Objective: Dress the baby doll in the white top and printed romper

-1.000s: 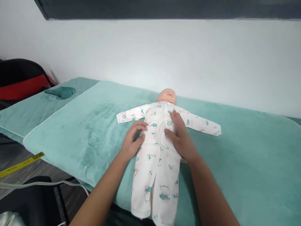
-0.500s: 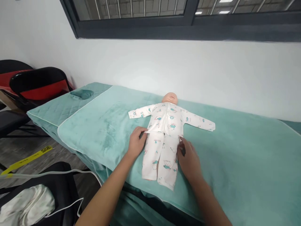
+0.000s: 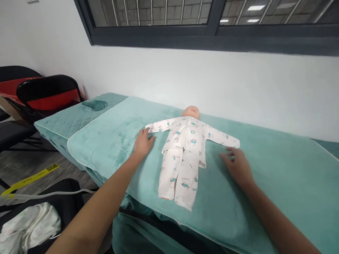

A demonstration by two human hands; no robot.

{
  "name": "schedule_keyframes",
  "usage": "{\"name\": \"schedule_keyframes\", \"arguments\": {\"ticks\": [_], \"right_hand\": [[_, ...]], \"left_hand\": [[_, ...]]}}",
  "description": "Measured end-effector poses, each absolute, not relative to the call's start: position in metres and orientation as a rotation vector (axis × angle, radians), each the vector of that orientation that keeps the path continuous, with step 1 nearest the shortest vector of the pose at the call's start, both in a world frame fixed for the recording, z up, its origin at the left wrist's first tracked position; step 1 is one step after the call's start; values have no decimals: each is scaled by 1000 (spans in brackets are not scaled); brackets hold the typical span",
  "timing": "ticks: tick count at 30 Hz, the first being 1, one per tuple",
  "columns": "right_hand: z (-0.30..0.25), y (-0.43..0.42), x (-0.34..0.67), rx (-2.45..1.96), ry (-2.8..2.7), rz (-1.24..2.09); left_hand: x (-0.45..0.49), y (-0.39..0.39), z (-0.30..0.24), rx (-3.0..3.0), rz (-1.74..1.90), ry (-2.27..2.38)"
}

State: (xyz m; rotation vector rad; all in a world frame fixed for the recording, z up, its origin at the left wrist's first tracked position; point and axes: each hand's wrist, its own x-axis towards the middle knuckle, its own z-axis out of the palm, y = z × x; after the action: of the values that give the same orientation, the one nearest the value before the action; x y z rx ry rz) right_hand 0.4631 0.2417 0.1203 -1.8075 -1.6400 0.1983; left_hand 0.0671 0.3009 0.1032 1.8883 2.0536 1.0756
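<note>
A baby doll point(image 3: 191, 111) lies on its back on the green-covered bed, arms spread out. It wears a white long-sleeved top point(image 3: 185, 135) with a teal animal print and matching trousers point(image 3: 177, 176). Beside the cuff of the sleeve on the left is my left hand point(image 3: 143, 143), thumb held apart from the fingers; whether the fingertips touch the cuff I cannot tell. Just below the other sleeve's cuff hovers my right hand point(image 3: 237, 164), fingers apart with nothing in them. The top's hem overlaps the trouser waist.
The bed's green cover point(image 3: 265, 190) reaches to the white wall under a barred window point(image 3: 159, 14). A face hole point(image 3: 94, 105) shows at the bed's left end. Folding chairs point(image 3: 50, 93) stand at the left. Crumpled white cloth point(image 3: 31, 225) lies on a black seat near a pale tube point(image 3: 47, 195).
Both hands have left the top's hem and moved outward and up to the sleeve ends. The hem now lies flatter over the trousers.
</note>
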Motion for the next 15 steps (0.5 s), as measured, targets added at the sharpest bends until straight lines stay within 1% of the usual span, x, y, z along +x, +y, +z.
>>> {"name": "schedule_keyframes", "arguments": {"ticks": [2,5,11,15], "right_hand": [[121,264,487,-2056,-1390,130],[122,289,505,-2216,-1325,142],[125,310,507,-2312,-1393,182],[126,313,515,-2235,-1341,186]], "left_hand": [[64,318,106,1910,911,2206],[61,337,107,1918,786,2352],[49,366,101,2085,768,2282],[43,380,101,2075,849,2314]]}}
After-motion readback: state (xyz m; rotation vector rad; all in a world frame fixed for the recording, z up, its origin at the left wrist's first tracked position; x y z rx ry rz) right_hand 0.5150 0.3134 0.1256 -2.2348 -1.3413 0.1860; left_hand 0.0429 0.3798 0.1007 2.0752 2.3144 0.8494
